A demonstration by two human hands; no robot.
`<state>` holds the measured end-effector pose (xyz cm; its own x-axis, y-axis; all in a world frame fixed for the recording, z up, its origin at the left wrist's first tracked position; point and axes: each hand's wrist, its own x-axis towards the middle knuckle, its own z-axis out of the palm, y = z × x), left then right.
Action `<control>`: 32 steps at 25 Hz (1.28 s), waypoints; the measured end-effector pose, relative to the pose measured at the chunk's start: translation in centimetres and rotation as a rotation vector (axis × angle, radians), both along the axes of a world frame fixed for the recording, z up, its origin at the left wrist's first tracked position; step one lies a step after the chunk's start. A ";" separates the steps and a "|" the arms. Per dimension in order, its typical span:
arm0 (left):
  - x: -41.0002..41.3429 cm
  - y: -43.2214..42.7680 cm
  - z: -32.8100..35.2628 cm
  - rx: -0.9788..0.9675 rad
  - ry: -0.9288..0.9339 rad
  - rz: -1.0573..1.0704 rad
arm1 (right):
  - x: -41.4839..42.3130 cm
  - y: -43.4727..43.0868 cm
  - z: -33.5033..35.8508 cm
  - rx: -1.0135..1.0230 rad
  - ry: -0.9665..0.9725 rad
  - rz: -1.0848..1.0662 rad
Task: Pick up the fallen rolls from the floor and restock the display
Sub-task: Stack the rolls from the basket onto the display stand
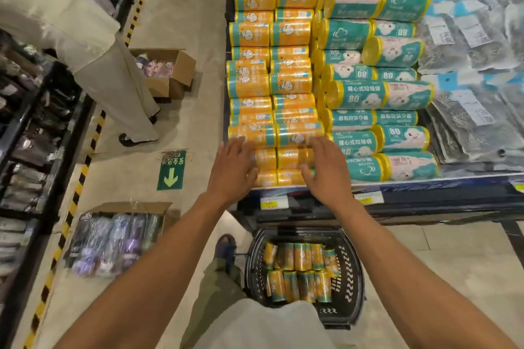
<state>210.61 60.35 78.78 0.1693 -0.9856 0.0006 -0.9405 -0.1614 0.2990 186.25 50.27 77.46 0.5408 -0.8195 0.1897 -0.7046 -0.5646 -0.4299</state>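
Orange and teal rolls (292, 82) lie stacked in two columns on the display shelf (425, 178). My left hand (234, 168) and my right hand (326, 170) rest flat, fingers spread, on either side of the nearest orange rolls (292, 159) at the shelf's front edge. Neither hand grips a roll. Below the shelf, a black shopping basket (351, 278) on the floor holds several more orange rolls (300, 272) in two rows.
Larger teal rolls (377, 93) fill the shelf to the right, then grey packets (476, 65). Another person (85, 45) stands at the left by an open cardboard box (170, 71). A second box of purple packets (119, 238) sits on the floor by dark shelving.
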 end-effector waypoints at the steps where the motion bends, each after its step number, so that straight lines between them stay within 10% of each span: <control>1: -1.3 2.0 0.0 -0.041 0.025 0.025 | -1.5 1.3 -0.1 0.005 -0.023 -0.023; 17: -14.9 21.6 -16.6 0.319 0.526 0.338 | -16.6 22.0 -13.3 0.541 0.139 -0.235; 32: -25.7 22.4 -50.7 0.685 0.556 0.540 | -27.0 21.9 -48.8 0.953 0.130 -0.346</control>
<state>184.87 82.78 28.08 0.3941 -0.5379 -0.7452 -0.4495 -0.8201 0.3542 159.26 72.16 28.65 0.2156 -0.7138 -0.6663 -0.8375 0.2156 -0.5020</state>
